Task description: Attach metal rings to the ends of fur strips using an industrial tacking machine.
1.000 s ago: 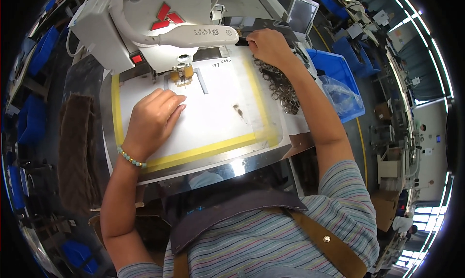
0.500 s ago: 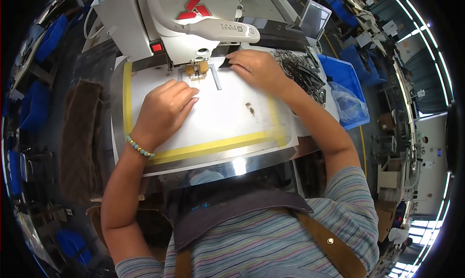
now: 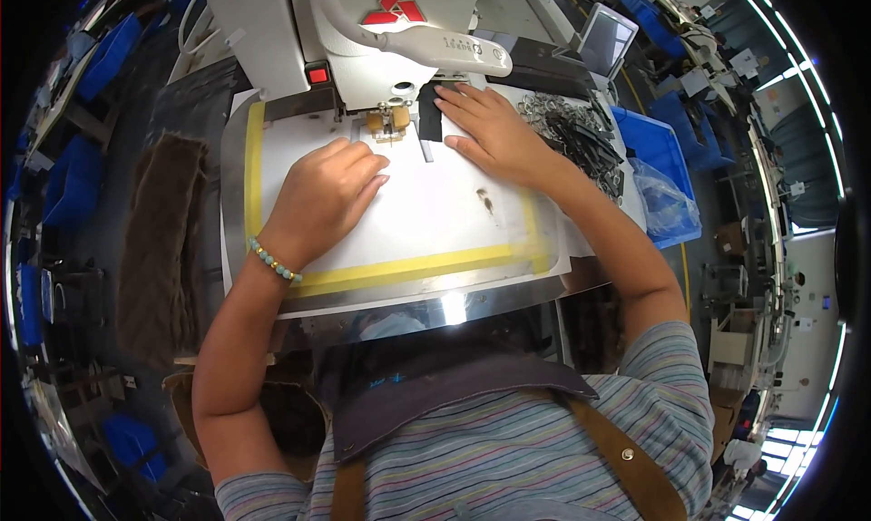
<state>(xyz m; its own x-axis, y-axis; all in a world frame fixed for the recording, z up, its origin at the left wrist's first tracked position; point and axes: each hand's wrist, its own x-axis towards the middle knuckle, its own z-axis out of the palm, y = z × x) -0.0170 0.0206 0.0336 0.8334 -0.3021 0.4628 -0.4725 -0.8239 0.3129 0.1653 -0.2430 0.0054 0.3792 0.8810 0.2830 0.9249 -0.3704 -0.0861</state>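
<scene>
In front of the sewing machine head [image 3: 363, 45], my left hand [image 3: 328, 199] rests on the white sheet [image 3: 417, 213]. Its fingers are curled together just left of and below the needle area [image 3: 390, 124]; whatever may be in them is hidden. A short black strip [image 3: 430, 120] lies upright on the sheet, right of the needle, partly over a grey L-shaped metal guide [image 3: 427, 151]. My right hand [image 3: 499, 138] lies with fingers stretched out, fingertips touching the strip's right edge.
A pile of black straps with metal rings [image 3: 581, 136] lies right of my right hand. Beyond it stands a blue bin [image 3: 676, 158] with a clear bag [image 3: 664, 199]. A lamp [image 3: 445, 51] hangs above the needle. Yellow tape [image 3: 417, 265] borders the sheet. Brown furry material [image 3: 163, 249] sits left.
My right hand has gone from pinching the black strip to lying with fingers stretched beside it. The strip now lies flat near the needle. The whole view has shifted slightly.
</scene>
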